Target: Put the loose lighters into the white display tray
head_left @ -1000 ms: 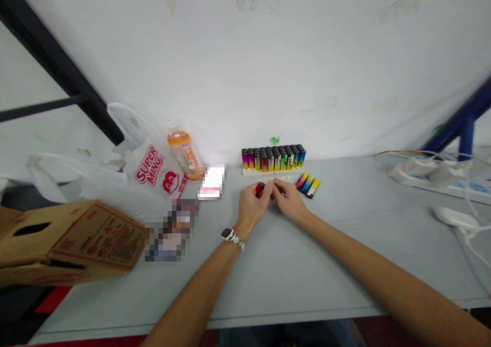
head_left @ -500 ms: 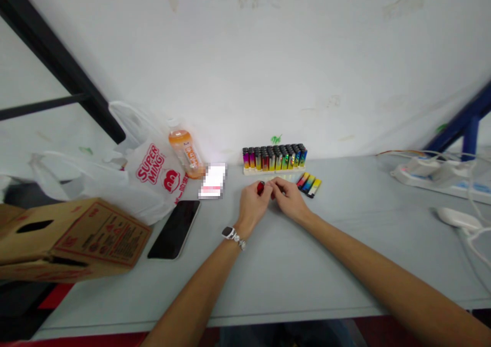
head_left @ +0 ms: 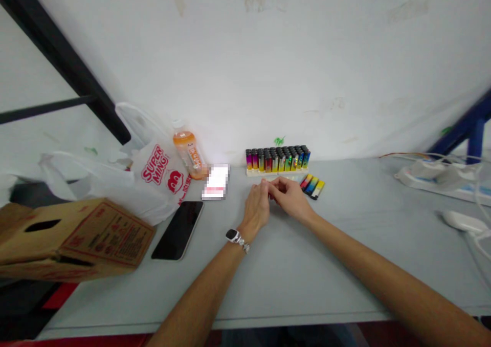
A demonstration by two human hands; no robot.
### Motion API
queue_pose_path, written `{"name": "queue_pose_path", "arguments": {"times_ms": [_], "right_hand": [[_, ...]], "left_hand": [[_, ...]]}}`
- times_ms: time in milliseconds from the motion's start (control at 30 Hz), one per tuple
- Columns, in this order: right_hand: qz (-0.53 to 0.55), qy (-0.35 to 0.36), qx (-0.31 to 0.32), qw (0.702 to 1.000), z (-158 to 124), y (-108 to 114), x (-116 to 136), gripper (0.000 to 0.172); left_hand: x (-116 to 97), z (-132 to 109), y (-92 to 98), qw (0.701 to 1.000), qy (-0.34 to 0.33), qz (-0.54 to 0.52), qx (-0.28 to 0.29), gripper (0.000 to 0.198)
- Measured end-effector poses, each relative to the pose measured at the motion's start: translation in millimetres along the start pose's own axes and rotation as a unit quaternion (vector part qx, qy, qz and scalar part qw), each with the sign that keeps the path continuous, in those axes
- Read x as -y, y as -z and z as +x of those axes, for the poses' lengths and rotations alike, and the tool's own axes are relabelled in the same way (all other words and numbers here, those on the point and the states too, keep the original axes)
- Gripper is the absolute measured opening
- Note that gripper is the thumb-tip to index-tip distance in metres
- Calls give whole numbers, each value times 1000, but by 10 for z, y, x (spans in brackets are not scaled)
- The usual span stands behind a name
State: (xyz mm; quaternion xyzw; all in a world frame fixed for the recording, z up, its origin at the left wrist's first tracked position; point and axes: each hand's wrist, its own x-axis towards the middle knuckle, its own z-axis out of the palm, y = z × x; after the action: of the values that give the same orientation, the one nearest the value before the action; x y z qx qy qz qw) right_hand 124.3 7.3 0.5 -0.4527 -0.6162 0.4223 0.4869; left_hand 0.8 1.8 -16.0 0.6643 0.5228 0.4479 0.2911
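Note:
My left hand and my right hand meet at the fingertips over the table, both with fingers closed. Between them is a small red thing, apparently a lighter, now almost wholly hidden by the fingers. Just behind the hands stands a white tray packed with upright rows of colourful lighters with black tops. Beside my right hand several loose lighters lie flat, side by side, in red, blue and yellow. A watch with a metal band is on my left wrist.
To the left are a black phone, a blurred white card-like item, an orange drink bottle, a white plastic bag and a cardboard box. A power strip with cables and a white plug-like piece lie at the right.
My left hand has turned so its back covers the red thing that showed before. The fingertips have drawn closer together. The whole view has shifted slightly.

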Motion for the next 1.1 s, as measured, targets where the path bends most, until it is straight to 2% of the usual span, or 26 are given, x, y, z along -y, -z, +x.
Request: {"name": "queue_pose_path", "arguments": {"times_ms": [100, 267, 367, 500, 600, 733, 867, 967, 1100], "right_hand": [[6, -40, 33, 999, 73, 51, 25, 36], [47, -80, 71, 993, 208, 153, 67, 25], [15, -47, 77, 996, 332, 202, 93, 19], [-27, -3, 126, 992, 604, 262, 202, 20], [-66, 51, 113, 990, 864, 252, 335, 20], [-201, 157, 69, 964, 1191, 139, 463, 10], [-321, 230, 92, 914, 1415, -24, 442, 5], [-365, 237, 117, 893, 1497, -126, 364, 9], [-365, 226, 147, 891, 1507, -198, 313, 13]], "left_hand": [[1, -7, -26, 1000, -25, -2, -8, 60], [2, 6, -13, 999, -7, -18, -39, 55], [49, 65, 5, 995, 29, -61, -77, 55], [168, 220, 65, 974, 115, -113, -159, 56], [232, 311, 145, 967, 151, -99, -179, 47], [224, 315, 221, 979, 156, -18, -127, 34], [157, 229, 220, 989, 130, 24, -63, 39], [108, 165, 204, 992, 93, 79, -18, 40], [65, 133, 201, 974, 52, 216, 33, 41]]}}
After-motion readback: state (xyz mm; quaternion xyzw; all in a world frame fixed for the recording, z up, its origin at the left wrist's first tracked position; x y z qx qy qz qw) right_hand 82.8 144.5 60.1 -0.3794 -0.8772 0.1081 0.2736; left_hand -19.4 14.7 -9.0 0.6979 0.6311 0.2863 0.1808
